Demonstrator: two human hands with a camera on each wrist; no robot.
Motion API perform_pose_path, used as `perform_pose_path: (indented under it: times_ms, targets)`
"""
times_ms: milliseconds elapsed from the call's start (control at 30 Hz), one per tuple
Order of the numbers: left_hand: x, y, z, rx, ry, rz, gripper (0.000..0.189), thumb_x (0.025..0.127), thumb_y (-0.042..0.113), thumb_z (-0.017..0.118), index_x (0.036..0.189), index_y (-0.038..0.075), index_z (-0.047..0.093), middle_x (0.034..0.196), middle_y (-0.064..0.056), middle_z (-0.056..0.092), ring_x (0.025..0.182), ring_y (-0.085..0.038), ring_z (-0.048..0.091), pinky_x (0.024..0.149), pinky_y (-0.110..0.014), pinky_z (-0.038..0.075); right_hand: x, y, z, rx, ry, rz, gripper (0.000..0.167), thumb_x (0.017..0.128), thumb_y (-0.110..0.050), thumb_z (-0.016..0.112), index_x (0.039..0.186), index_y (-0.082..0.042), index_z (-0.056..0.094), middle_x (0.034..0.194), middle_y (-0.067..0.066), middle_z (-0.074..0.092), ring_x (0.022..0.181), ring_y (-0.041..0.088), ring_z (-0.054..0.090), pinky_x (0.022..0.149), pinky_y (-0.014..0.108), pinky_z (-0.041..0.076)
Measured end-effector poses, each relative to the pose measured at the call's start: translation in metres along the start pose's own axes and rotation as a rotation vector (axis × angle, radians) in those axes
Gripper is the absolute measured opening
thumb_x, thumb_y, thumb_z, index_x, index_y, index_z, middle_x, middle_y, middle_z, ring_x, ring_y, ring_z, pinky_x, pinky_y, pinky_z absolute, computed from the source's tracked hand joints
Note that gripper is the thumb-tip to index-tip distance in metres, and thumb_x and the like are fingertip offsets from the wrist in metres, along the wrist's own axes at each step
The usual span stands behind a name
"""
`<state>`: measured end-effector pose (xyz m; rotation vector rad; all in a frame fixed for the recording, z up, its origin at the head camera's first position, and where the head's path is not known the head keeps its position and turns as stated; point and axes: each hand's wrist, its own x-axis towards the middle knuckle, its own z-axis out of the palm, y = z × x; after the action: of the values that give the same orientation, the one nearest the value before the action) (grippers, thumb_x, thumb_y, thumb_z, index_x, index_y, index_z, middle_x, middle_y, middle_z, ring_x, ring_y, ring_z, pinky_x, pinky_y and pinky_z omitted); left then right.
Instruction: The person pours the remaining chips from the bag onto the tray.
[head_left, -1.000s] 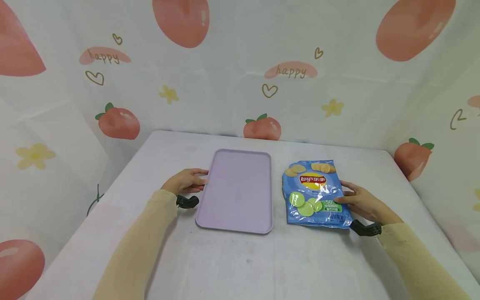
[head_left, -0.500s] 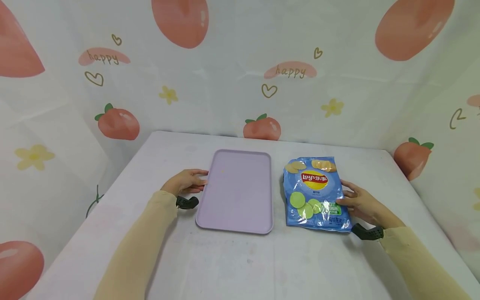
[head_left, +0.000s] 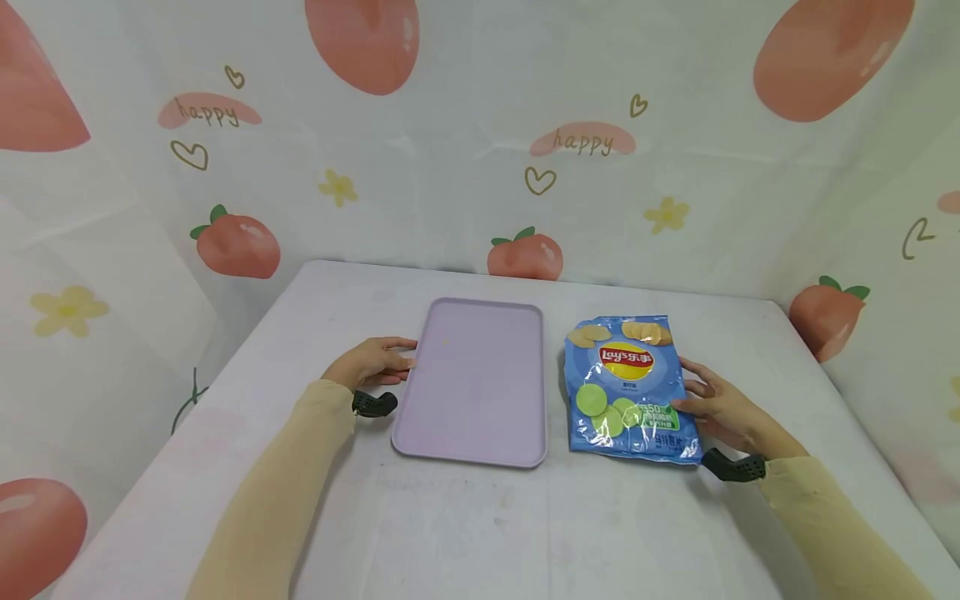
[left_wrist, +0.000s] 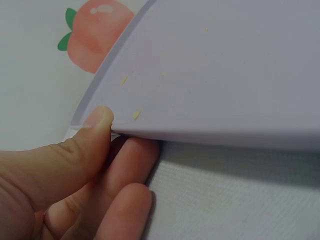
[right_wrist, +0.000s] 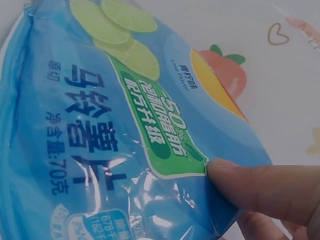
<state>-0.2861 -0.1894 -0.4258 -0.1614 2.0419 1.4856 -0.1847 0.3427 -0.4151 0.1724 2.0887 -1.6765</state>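
My right hand [head_left: 716, 406] pinches the right edge of the chip bag [head_left: 628, 387], thumb on top and fingers tucked beneath; that is my grip there. My left hand [head_left: 372, 362] pinches the left rim of the tray [head_left: 477, 379], thumb on the lip, fingers under it. I judge the slick foil could slide out of so shallow a pinch, or the chips inside could crack if I squeeze harder. The bag lies flat on the desk [head_left: 465, 525], just right of the tray, a narrow gap between them.
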Motion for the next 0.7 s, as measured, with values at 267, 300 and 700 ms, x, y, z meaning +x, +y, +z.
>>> perform_pose_path:
  times_ms: [267,300,700]
  targets:
    - [0.001,0.000,-0.001,-0.009,-0.003,-0.003,0.065,0.092,0.010,0.066,0.150,0.011,0.036,0.076,0.005,0.065,0.065,-0.004,0.063,0.063,-0.017,0.055,0.000,0.001,0.000,0.032,-0.010,-0.002,0.093,0.096,-0.014,0.062,0.156,-0.023,-0.008,0.156,0.026,0.010,0.102,0.009,0.057,0.093,0.036,0.054]
    - [0.000,0.000,-0.001,-0.010,-0.003,-0.006,0.065,0.092,0.010,0.066,0.150,0.011,0.036,0.076,0.005,0.065,0.065,-0.004,0.063,0.062,-0.017,0.055,0.000,0.000,0.000,0.033,-0.011,-0.003,0.093,0.096,-0.014,0.062,0.156,-0.023,-0.008,0.156,0.026,0.009,0.102,0.009,0.057,0.093,0.036,0.054]
    - [-0.001,0.001,0.000,-0.006,0.004,-0.010,0.063,0.093,0.011,0.066,0.149,0.012,0.038,0.076,0.006,0.065,0.065,-0.003,0.063,0.062,-0.016,0.055,-0.007,-0.015,0.002,0.040,-0.030,-0.070,0.090,0.097,-0.013,0.060,0.156,-0.024,-0.006,0.145,0.012,0.032,0.100,0.011,0.062,0.089,0.037,0.056]
